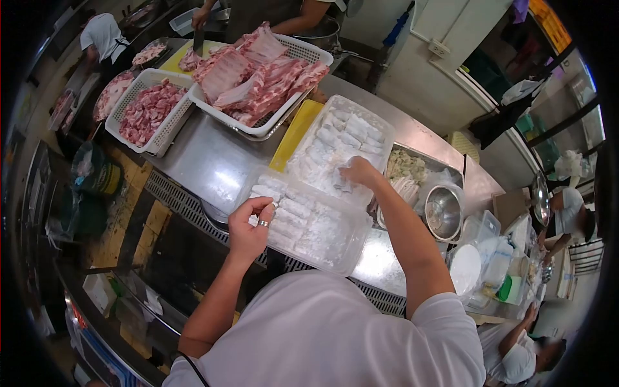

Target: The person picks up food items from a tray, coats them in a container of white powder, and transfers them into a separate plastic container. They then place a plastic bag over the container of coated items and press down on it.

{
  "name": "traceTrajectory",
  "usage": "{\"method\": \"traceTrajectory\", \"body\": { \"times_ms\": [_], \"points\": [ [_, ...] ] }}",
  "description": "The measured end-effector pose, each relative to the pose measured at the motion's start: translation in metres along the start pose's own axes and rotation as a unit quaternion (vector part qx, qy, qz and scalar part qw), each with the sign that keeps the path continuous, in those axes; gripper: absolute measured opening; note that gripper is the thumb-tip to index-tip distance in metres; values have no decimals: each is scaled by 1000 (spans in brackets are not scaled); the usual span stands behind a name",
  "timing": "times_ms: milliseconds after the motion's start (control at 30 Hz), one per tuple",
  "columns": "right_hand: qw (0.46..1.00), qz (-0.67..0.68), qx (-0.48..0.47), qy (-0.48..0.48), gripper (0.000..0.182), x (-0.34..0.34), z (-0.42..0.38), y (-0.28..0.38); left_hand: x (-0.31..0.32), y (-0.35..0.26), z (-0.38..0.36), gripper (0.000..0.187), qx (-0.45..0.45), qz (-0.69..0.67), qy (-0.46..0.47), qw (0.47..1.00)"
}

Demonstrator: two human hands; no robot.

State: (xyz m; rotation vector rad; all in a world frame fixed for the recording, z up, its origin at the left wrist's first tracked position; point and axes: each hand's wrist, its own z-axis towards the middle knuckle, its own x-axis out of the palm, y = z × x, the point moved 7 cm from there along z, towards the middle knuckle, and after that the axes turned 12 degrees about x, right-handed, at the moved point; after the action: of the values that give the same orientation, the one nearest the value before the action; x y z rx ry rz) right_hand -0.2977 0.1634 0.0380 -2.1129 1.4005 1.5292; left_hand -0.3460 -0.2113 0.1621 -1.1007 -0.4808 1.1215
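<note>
Two clear plastic trays stand end to end before me. The nearer tray [354,248] holds rows of white-floured rolls [293,209] and loose flour at its right. In the farther tray [389,132] lie greyish floured pieces [348,132] and more flour. My left hand [253,222], with a ring on one finger, is closed over the near tray's left edge; what its fingertips pinch, if anything, is too small to name. My right hand [358,173] reaches into the farther tray, its fingers closed round a grey floured piece [343,186].
Beyond the trays are a yellow board [296,134], a basket of rib slabs [306,46] and a basket of cut meat [116,118]. A steel bowl [443,213] and plastic containers [493,258] stand right. Another person's hand [200,18] holds a cleaver at the back.
</note>
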Motion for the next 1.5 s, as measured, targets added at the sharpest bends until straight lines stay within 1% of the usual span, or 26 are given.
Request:
{"method": "traceTrajectory", "body": {
  "times_ms": [33,133,233,333,433,533,600,633,667,733,833,933,1033,1133,1167,1233,1267,1367,1500],
  "points": [
    [999,2,23,31,52,10,1,2,0,-1,0,14,0,-3,0,1000],
    [992,83,61,78,57,20,-10,18,-4,-4,-2,13,0,1,-1,1000],
    [997,58,29,47,55,16,-15,27,-8,-3,-5,14,-5,8,8,1000],
    [991,59,-89,-84,53,-5,-36,30,-13,1,-8,15,-2,9,7,1000],
    [986,-56,-155,-7,47,9,-55,25,-16,3,-10,14,-7,4,-10,1000],
    [988,-20,-151,-25,42,-10,-69,17,-14,3,-7,14,-11,1,4,1000],
    [985,152,-67,-43,37,-33,-84,7,-11,3,-5,15,-7,-9,11,1000],
    [970,236,-25,-53,34,-45,-93,3,-9,4,-3,15,-3,-19,9,1000],
    [946,320,-10,-45,32,-51,-103,-2,-7,4,0,15,1,-29,8,1000],
    [878,477,19,-31,29,-58,-130,-15,-3,5,5,14,5,-37,22,999],
    [772,634,26,47,30,-49,-198,8,-1,4,11,14,8,-47,46,998],
    [759,642,91,53,34,0,-229,16,2,7,15,14,16,-61,69,996],
    [743,656,100,88,35,49,-221,20,9,11,18,14,17,-84,90,992],
    [848,518,114,-18,40,50,-225,31,13,10,21,14,22,-102,114,988],
    [900,415,112,-71,53,40,-237,33,14,9,22,14,25,-107,121,987],
    [948,271,71,-148,61,23,-259,49,12,10,23,14,30,-116,127,985],
    [962,195,50,-183,65,19,-266,56,11,11,23,14,32,-119,129,984],
    [978,75,58,-188,71,36,-264,57,7,12,24,14,33,-121,137,983],
    [975,73,26,-206,70,45,-250,60,1,11,24,13,38,-120,129,984]
  ]
}}
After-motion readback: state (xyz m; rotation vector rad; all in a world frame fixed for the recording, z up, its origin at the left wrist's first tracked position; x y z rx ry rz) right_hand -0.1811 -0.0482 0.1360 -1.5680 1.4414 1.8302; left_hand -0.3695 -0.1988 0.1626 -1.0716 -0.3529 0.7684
